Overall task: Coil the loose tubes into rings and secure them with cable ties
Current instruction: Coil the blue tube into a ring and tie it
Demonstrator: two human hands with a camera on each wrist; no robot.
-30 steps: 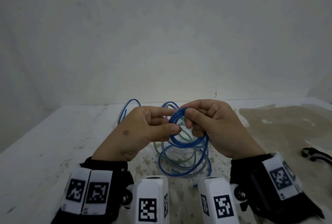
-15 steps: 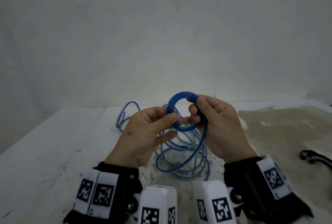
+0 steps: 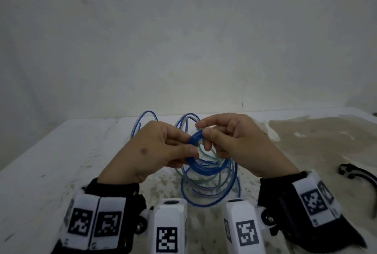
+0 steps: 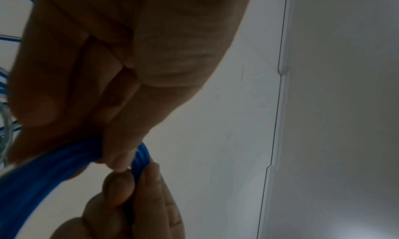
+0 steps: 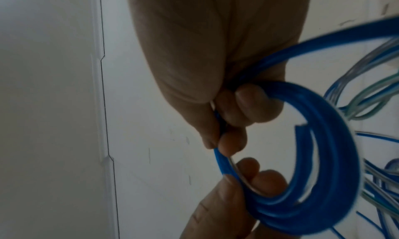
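Observation:
A small ring of blue tube, wound in several turns, hangs between both hands above the table. My left hand pinches its left side between thumb and fingers. My right hand pinches the top of the ring with thumb and index finger. In the left wrist view the left fingertips press on the blue ring. The right wrist view shows the ring with a cut tube end inside it, and one strand running off from the right hand. Loose blue and clear tubes lie tangled below.
The white table is stained brown at the right. Black curved strips lie near the right edge. More tube loops rise behind the hands, close to the grey wall.
The ring stood raised and upright half a second ago. Both hands have since come down with it, and it now tilts flatter between them.

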